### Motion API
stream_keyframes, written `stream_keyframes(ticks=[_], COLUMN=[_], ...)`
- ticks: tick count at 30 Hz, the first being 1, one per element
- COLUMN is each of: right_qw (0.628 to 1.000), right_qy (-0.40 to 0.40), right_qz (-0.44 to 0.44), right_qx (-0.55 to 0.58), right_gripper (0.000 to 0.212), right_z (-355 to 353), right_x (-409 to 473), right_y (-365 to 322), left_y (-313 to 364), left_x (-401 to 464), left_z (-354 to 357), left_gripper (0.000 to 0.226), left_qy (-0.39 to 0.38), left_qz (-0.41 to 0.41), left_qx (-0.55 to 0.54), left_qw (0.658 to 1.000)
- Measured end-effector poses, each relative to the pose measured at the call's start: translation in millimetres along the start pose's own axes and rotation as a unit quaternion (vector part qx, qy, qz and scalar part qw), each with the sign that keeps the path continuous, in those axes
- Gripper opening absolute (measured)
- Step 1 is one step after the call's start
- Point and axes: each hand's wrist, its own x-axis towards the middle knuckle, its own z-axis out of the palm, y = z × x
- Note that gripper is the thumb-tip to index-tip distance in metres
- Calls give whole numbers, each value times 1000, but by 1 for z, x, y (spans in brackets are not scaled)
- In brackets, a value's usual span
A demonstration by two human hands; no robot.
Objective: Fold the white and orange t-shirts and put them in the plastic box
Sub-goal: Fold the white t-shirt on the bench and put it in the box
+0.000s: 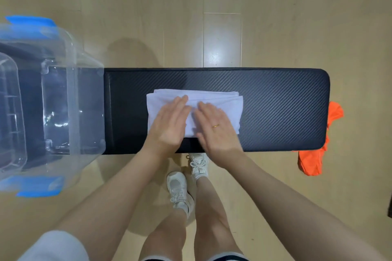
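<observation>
Both hands lie flat on the white t-shirt (212, 101), which sits folded in a small neat pile in the middle of the dark desk (286, 101), so the good thing to do now is press softly and smooth it from the middle out, so the folds stay put before it goes into the plastic box (72, 65) at the left of the frame. The left hand (169, 121) and the right hand (216, 127) have straight fingers (180, 104) held close together, touching the cloth and pinching nothing. The orange t-shirt (318, 154) hangs unfolded off the desk's right end, at the right of the frame.
</observation>
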Motion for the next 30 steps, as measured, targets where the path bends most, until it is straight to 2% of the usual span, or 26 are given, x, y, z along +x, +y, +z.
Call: stream_keyframes(ticks=[1,3,7,10,13,15,17,18,20,23,25,27,30], right_qw=[999,993,980,970,968,967,946,921,851,738,691,698,767], right_qy=[-36,-87,-101,-116,-124,-102,-32,5,41,53,34,6,-1], right_qz=[-14,8,79,146,182,226,322,381,483,577,588,575,507], right_qx=[-28,-75,-153,-156,-117,-63,25,82,200,346,420,426,393], right_gripper=[50,56,62,63,60,56,54,53,51,31,13,11,4], right_z=[13,28,19,4,-5,-13,-16,-18,-20,-27,-35,-46,-77], right_x=[-1,4,14,12,14,18,17,16,16,21,24,26,38], right_y=[-1,5,39,63,62,51,42,38,30,27,27,25,7], left_y=[-6,-16,-41,-46,-38,-27,-12,-5,3,2,2,13,33], left_x=[-4,-5,6,18,18,12,9,9,12,18,16,11,2], left_z=[8,14,14,8,4,0,-7,-12,-20,-27,-33,-46,-79], left_gripper=[39,49,64,71,76,73,66,60,47,35,27,21,17], left_qy=[-36,-86,-125,-178,-148,-96,-21,17,44,43,61,67,75], left_qz=[31,7,-42,-100,-131,-213,-343,-406,-504,-597,-628,-638,-614], left_qx=[54,93,128,109,73,4,-105,-155,-216,-300,-366,-426,-467], left_qw=[997,992,983,973,977,972,933,900,835,743,684,638,632])
